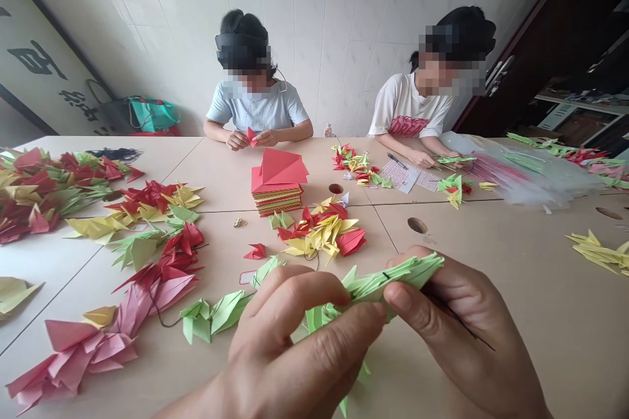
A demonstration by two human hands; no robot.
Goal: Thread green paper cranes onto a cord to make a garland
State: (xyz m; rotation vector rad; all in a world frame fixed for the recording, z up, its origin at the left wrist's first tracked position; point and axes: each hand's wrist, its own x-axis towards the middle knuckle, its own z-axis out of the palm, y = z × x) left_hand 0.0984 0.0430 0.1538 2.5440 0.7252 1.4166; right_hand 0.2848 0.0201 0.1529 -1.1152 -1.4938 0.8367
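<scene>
Between my hands, above the near table edge, is a bundle of folded green paper cranes (393, 276) with a dark thread on it. My left hand (299, 340) is closed on the bundle's left part, thumb and forefinger pressed to the paper. My right hand (462, 314) pinches the right end, its thumb on the near side and its fingers behind. A black thread (466, 327) trails across my right palm. More green paper hangs below, partly hidden by my left hand. Left of that hand lie other green folded cranes (216, 314) on the table.
A stack of coloured paper squares (278, 190) stands mid-table. Heaps of red, yellow, green and pink folded cranes (152, 275) cover the left side. Another pile of cranes (324, 232) lies ahead. Two people sit opposite, handling folded paper. Clear plastic bags (531, 170) lie right; the table has round holes (417, 226).
</scene>
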